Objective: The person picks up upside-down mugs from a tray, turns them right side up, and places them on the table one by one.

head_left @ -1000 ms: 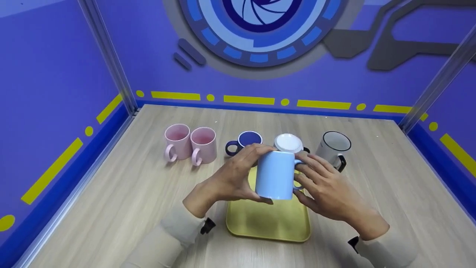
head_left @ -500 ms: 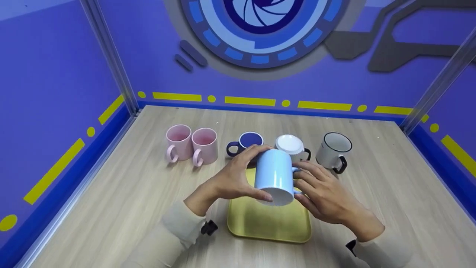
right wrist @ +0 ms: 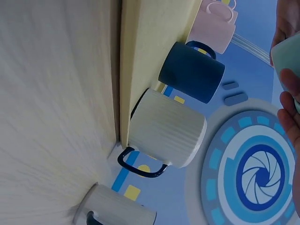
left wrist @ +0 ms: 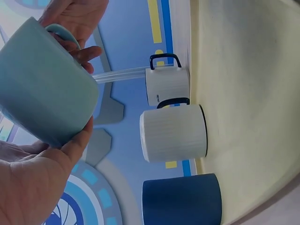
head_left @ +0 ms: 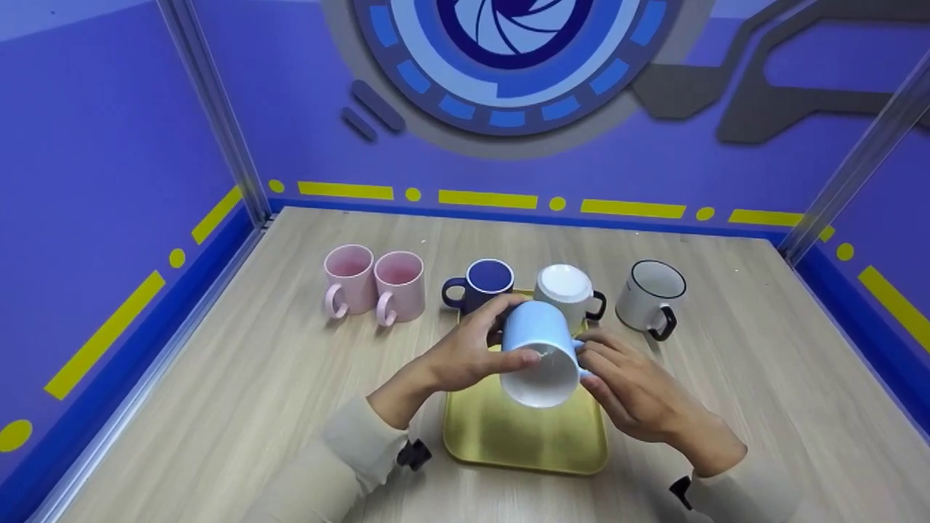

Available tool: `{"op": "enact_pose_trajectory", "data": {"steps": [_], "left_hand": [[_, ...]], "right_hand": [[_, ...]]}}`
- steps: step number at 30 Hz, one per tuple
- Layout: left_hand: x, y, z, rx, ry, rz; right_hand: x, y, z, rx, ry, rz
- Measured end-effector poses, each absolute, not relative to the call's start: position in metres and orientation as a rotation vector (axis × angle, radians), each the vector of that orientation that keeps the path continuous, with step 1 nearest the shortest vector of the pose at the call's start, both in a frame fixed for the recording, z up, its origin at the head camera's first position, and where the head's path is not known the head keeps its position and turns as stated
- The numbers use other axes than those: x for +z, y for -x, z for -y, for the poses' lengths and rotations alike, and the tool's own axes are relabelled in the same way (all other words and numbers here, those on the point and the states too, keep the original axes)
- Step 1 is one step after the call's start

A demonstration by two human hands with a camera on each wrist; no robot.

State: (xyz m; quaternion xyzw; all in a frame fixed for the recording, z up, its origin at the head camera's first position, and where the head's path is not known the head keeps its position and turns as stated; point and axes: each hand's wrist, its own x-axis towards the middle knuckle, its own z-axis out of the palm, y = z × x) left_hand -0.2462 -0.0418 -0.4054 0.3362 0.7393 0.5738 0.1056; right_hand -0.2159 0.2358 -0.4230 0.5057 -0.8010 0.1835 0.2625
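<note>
Desk (head_left: 240, 407): tray (head_left: 527, 443) at centre. Row along the far side, left to right: first mug (head_left: 350, 289) and second mug (head_left: 405, 292), side by side on the desk, left of the tray; third mug (head_left: 490, 277) and fourth mug (head_left: 565, 285), on the tray's far end; fifth mug (head_left: 641, 303), on the desk, right of the tray. Sixth mug (head_left: 539, 330): above the tray, between left hand (head_left: 472, 356) and right hand (head_left: 632, 388).

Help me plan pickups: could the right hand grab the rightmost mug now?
Probably not yet: the right hand grips the light-blue mug; otherwise, nothing seems to block the way to the rightmost mug.
</note>
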Motion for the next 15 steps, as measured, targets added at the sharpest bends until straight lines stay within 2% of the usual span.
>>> {"op": "enact_pose_trajectory", "data": {"steps": [15], "left_hand": [[-0.4102,0.2379,0.0354,1.647,-1.008,-2.22]], "right_hand": [[-0.4298,0.2179,-0.2318,0.743,-1.369,2.149]]}}
